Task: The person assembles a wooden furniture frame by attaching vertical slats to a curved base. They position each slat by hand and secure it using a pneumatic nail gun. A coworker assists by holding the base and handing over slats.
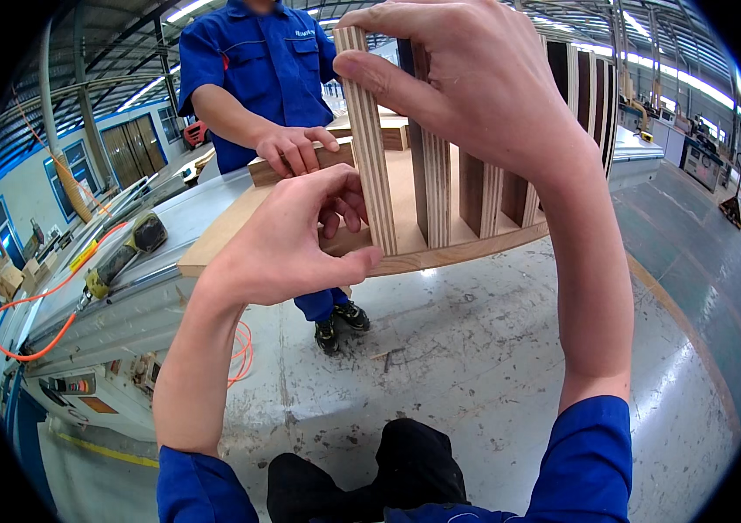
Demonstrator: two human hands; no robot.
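Observation:
An upright plywood panel (369, 148), with its striped layered edge facing me, stands on a curved wooden base board (466, 248). My right hand (484, 83) is closed on the panel's top, its thumb along the near edge and its fingers over the upper end. Low on the same panel, my left hand (288, 231) curls in, with its thumb by the foot of the edge and its bent fingers at the left side. Several similar upright panels (434, 187), dark-faced with striped edges, stand in a row to the right, partly hidden by my right hand and forearm.
Across the board, a co-worker (257, 78) in blue rests a hand (296, 148) on a low wooden piece (261, 170). A power tool (126, 253) with an orange hose (48, 353) lies on the grey machine table (65, 296) at left. Machines (706, 148) stand far right.

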